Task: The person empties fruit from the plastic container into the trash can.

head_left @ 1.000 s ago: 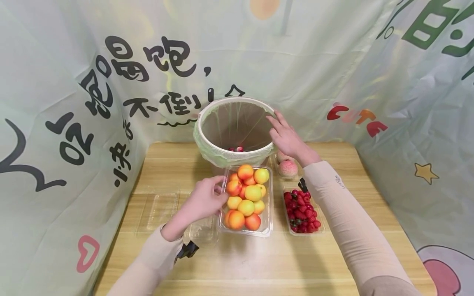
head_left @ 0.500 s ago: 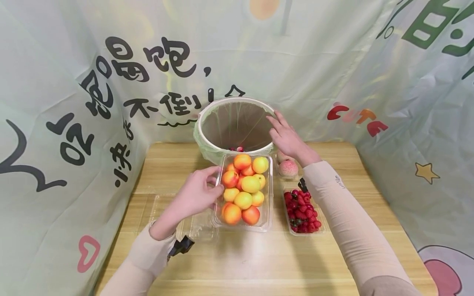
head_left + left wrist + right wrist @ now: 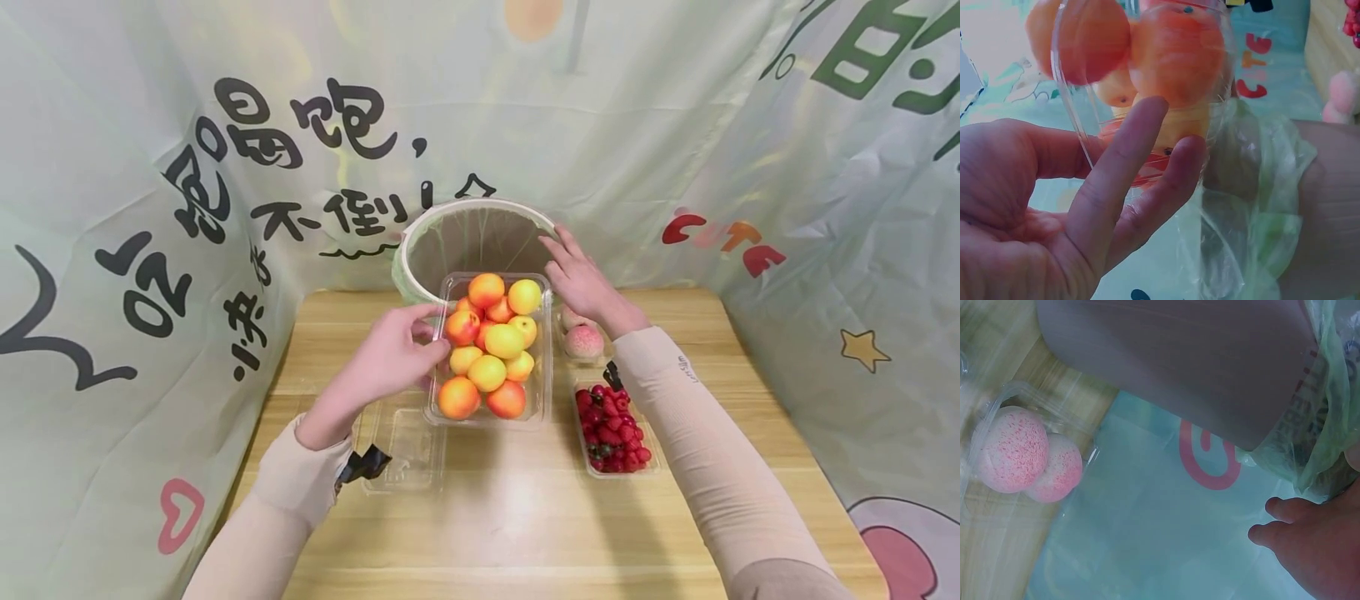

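In the head view my left hand [image 3: 397,350] grips the left edge of a clear plastic fruit box [image 3: 540,367]. The box is raised above the table, and its far end overlaps the near rim of a bin. Red-orange fruit [image 3: 459,397] and yellow fruit [image 3: 504,341] fill it. In the left wrist view, curled fingers [image 3: 1125,150] lie against the box's underside. My right hand [image 3: 588,287] touches the right rim of the bin [image 3: 420,242], its fingers extended. The right wrist view shows two fingertips outside the green bin liner [image 3: 1335,425].
Right of the bin, pink speckled peaches [image 3: 583,341] sit in a clear tray. Nearer stands a box of raspberries and cherries [image 3: 611,429]. A clear plastic tray [image 3: 405,450] lies left on the wooden table [image 3: 510,525]. Printed cloth [image 3: 637,150] encloses the table.
My left hand has raised the fruit box forward, toward the bin, so it now covers the near rim and the red fruit inside. The right hand has stayed at the rim.
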A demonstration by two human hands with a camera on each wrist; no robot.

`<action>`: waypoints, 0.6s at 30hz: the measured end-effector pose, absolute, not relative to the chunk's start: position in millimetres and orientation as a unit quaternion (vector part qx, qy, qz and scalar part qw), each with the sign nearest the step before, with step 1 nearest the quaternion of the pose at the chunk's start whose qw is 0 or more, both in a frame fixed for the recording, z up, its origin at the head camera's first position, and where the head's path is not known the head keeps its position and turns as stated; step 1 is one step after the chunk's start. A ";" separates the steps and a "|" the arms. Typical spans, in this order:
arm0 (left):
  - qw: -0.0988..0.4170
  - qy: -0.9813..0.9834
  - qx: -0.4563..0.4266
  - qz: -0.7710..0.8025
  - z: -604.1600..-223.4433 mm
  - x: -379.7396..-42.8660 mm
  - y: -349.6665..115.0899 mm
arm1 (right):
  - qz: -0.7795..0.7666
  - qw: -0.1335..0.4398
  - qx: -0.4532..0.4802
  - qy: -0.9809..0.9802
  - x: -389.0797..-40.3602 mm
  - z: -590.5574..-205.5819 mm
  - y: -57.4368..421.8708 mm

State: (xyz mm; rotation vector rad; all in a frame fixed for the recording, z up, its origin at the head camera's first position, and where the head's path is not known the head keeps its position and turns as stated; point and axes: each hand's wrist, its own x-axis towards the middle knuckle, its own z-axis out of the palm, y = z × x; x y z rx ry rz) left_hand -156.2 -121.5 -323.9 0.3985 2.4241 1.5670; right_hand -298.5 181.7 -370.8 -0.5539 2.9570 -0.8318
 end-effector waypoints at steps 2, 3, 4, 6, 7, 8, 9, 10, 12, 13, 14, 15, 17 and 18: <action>0.105 0.832 0.137 0.527 -320.3 -162.0 -121.8 | -0.267 0.009 -0.177 0.947 -298.3 -370.8 181.6; 0.102 0.834 0.137 0.524 -318.9 -165.1 -122.1 | -0.268 0.007 -0.177 0.947 -298.1 -370.6 181.6; 0.101 0.836 0.134 0.523 -317.6 -168.3 -122.3 | -0.268 0.007 -0.177 0.947 -298.4 -370.8 181.6; 0.101 0.839 0.126 0.520 -315.0 -174.2 -122.8 | -0.270 0.007 -0.176 0.947 -298.6 -370.8 181.6; 0.102 0.839 0.121 0.520 -314.2 -177.3 -123.1 | -0.270 0.006 -0.176 0.946 -298.6 -370.6 181.5; 0.102 0.841 0.118 0.518 -313.4 -180.4 -123.5 | -0.272 0.006 -0.177 0.946 -298.7 -370.5 181.5; 0.101 0.843 0.114 0.516 -312.7 -183.5 -123.9 | -0.273 0.006 -0.177 0.946 -298.7 -370.3 181.4; 0.101 0.843 0.111 0.516 -311.4 -186.4 -124.1 | -0.273 0.006 -0.177 0.946 -298.7 -370.1 181.2; 0.102 0.843 0.101 0.519 -309.1 -192.6 -124.5 | -0.274 0.004 -0.177 0.945 -298.4 -369.5 181.0; 0.104 0.841 0.095 0.522 -307.8 -195.5 -124.7 | -0.274 0.003 -0.176 0.945 -298.4 -369.5 180.9; 0.107 0.840 0.091 0.524 -306.7 -198.4 -124.8 | -0.273 0.004 -0.176 0.946 -298.6 -369.7 180.9; 0.110 0.838 0.087 0.528 -305.5 -201.1 -124.8 | -0.273 0.004 -0.176 0.946 -298.8 -370.0 181.0; 0.115 0.835 0.079 0.533 -303.8 -206.5 -124.8 | -0.274 0.005 -0.175 0.946 -299.2 -370.8 181.3; 0.116 0.836 0.077 0.531 -303.0 -209.1 -124.7 | -0.274 0.006 -0.175 0.946 -299.3 -371.3 181.5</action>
